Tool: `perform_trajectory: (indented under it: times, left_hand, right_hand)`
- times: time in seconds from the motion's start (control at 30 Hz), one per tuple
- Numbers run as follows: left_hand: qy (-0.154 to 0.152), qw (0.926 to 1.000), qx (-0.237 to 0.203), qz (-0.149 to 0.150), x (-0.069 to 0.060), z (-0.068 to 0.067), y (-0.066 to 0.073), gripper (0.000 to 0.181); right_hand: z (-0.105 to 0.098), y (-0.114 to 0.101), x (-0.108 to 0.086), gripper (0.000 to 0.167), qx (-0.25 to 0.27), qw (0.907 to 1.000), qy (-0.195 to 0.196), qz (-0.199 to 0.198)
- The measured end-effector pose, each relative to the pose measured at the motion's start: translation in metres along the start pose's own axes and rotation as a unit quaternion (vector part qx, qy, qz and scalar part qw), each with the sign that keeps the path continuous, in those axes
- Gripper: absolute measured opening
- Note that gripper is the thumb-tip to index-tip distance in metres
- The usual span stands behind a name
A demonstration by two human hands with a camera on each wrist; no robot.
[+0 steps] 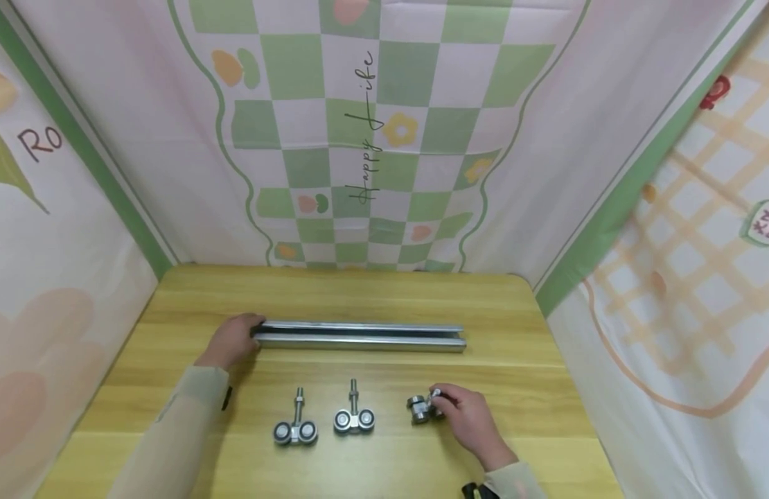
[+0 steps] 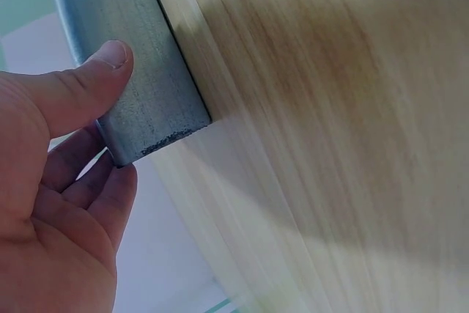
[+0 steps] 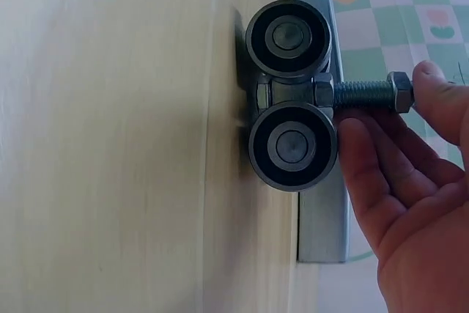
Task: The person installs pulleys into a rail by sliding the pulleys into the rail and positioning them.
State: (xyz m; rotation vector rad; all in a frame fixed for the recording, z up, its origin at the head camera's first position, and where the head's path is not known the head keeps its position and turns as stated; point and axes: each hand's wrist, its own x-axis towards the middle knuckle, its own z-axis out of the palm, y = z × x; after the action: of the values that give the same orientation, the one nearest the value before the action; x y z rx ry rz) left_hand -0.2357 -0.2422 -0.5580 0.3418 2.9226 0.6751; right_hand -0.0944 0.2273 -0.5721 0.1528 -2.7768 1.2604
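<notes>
My left hand (image 1: pixel 233 339) grips the left end of a slotted metal rail (image 1: pixel 359 344), which lies sideways on the table. In the left wrist view, the thumb presses one face of the rail (image 2: pixel 139 71) and fingers curl under its edge. My right hand (image 1: pixel 470 419) holds a roller trolley (image 1: pixel 418 407) to the right, below the rail's right end. The right wrist view shows its wheels (image 3: pixel 289 38) and threaded bolt (image 3: pixel 363 94), with the thumb at the nut and fingers behind the bolt. Two similar trolleys, one left (image 1: pixel 296 431) and one central (image 1: pixel 354 418), rest with bolts pointing away.
The wooden table (image 1: pixel 334 294) has rounded far corners. Behind it hangs a checked fabric backdrop (image 1: pixel 353 125), with more printed fabric along the left (image 1: pixel 60 277) and right (image 1: pixel 665 291) sides.
</notes>
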Motion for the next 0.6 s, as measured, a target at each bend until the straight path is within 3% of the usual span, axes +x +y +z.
perform_trajectory:
  times: [0.4,0.6]
  left_hand:
    - [-0.003,0.9998,-0.011,-0.016,0.002,0.002,-0.001,0.060]
    - [-0.004,0.9999,-0.002,-0.015,0.000,0.000,0.001,0.059]
  right_hand:
    - [-0.022,0.024,0.007,0.017,-0.038,0.9986,0.034,0.016]
    - [-0.042,0.037,0.014,0.019,-0.076,0.9946,0.043,0.055]
